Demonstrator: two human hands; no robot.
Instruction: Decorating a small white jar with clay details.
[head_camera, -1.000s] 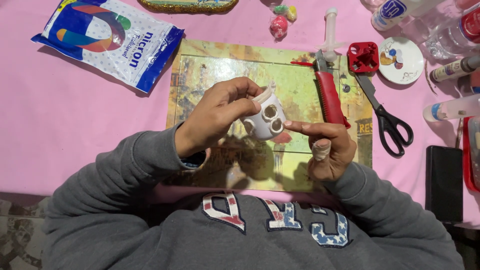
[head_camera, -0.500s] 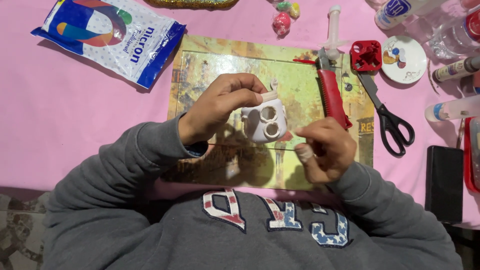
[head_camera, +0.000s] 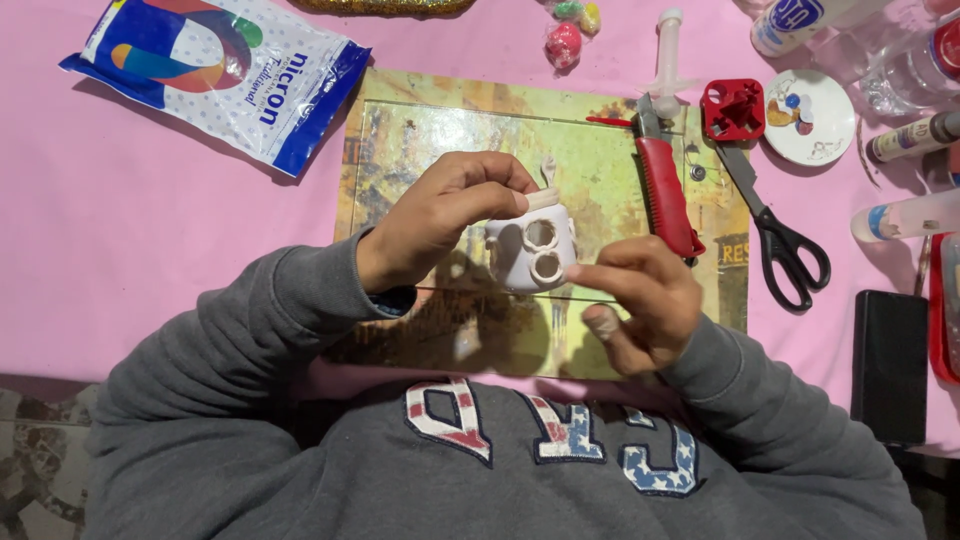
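Observation:
My left hand (head_camera: 440, 215) grips a small white clay pot (head_camera: 530, 252) by its rim, holding it above a yellowish picture board (head_camera: 420, 130). Two white clay rings sit on the pot's side facing me. My right hand (head_camera: 640, 300) has its forefinger tip touching the pot's right side near the lower ring, with the other fingers curled. Both arms wear grey sleeves.
A pink cloth (head_camera: 150, 230) covers the table. On it lie a blue and white plastic bag (head_camera: 215, 70), a red-handled cutter (head_camera: 665, 185), black scissors (head_camera: 785, 235), a red square piece (head_camera: 732, 108), a round white palette (head_camera: 808, 115), a syringe (head_camera: 668, 45), tubes and a black box (head_camera: 890, 365).
My right hand has risen and its forefinger now touches the pot's side. My left hand has kept the pot almost still.

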